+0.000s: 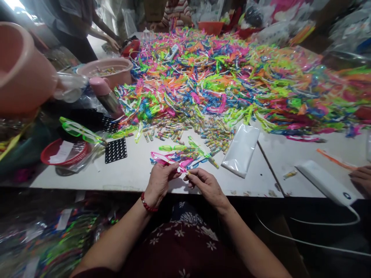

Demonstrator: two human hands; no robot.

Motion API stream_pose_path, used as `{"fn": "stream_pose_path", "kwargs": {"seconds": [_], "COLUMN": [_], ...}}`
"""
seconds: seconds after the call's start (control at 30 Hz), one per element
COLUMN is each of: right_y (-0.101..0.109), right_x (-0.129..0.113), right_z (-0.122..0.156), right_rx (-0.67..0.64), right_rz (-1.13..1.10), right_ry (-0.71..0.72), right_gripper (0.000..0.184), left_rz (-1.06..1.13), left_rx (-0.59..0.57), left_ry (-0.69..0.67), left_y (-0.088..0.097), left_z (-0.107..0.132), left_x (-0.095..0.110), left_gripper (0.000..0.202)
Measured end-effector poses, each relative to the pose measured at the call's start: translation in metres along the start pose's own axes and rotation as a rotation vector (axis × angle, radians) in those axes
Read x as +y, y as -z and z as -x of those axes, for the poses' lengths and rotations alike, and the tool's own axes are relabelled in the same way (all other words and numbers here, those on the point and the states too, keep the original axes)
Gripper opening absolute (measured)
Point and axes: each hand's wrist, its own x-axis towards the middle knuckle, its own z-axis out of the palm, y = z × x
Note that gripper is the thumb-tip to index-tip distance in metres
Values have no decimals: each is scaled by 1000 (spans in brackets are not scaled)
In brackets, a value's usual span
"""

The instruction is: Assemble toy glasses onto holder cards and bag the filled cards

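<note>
My left hand [160,180], with a red bead bracelet at the wrist, is closed on pink plastic toy glasses [162,156]. Close beside it, the fingertips of my right hand [206,187] are pinched at the end of the pink piece, around a small yellowish bit too small to name. Just beyond my hands lie green toy glasses [199,148] and other blue and pink ones, mixed with small patterned tubes. A larger spread of these tubes [217,131] covers the table behind them.
A huge heap of colourful plastic pieces [203,77] fills the table's far side. A white plastic packet [242,148] lies right; a black perforated sheet [116,150], red basket [46,152] and pink tub [124,71] stand left. A white device [324,181] trails a cable near another person's hand [362,179].
</note>
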Motion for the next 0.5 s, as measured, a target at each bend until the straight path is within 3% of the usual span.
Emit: {"fn": "stream_pose_path", "kwargs": {"seconds": [0.5], "right_y": [2], "right_x": [-4], "right_z": [2], "right_rx": [-47], "right_rz": [-97], "right_ry": [-148], "right_gripper": [35], "left_rz": [40], "left_rx": [28], "left_ry": [129], "left_y": [4], "left_z": [0], "left_x": [2], "left_gripper": [33]}}
